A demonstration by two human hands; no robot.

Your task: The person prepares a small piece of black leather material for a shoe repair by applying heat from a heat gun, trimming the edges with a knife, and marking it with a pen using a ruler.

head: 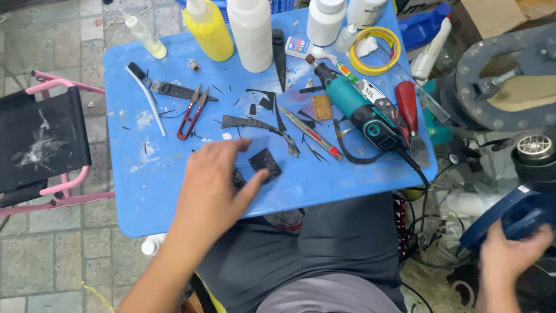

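Hands well apart: left hand (211, 179) lies flat and loose on the blue desk (156, 191), fingers spread, thumb tip touching a small black square piece (265, 163), gripping nothing. Right hand (512, 252) is off the desk at lower right, blurred, closed around a dark blue object (509, 217). Red snips (192, 112), black scraps, a teal rotary tool (362, 110), a red-handled scraper (410, 113) and bottles sit further back on the desk.
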